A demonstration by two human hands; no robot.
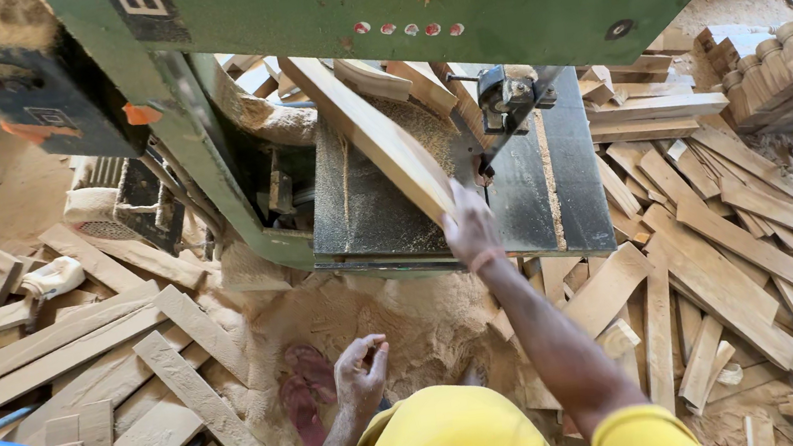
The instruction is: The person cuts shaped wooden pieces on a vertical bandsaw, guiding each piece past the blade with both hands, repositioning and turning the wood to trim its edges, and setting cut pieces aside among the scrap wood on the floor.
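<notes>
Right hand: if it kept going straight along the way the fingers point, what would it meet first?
The right hand already grips the near end of the wooden plank. Pushed on up the saw table, it would probably meet the blade guide first; depth is unclear.

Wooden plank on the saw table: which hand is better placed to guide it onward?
Probably the right hand: it already grips the near end of the wooden plank on the saw table. The left hand hangs low, empty.

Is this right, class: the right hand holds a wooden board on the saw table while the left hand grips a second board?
Not quite. In the head view the right hand does hold the wooden board on the saw table, but the left hand grips nothing; it hangs free above the sawdust.
</notes>
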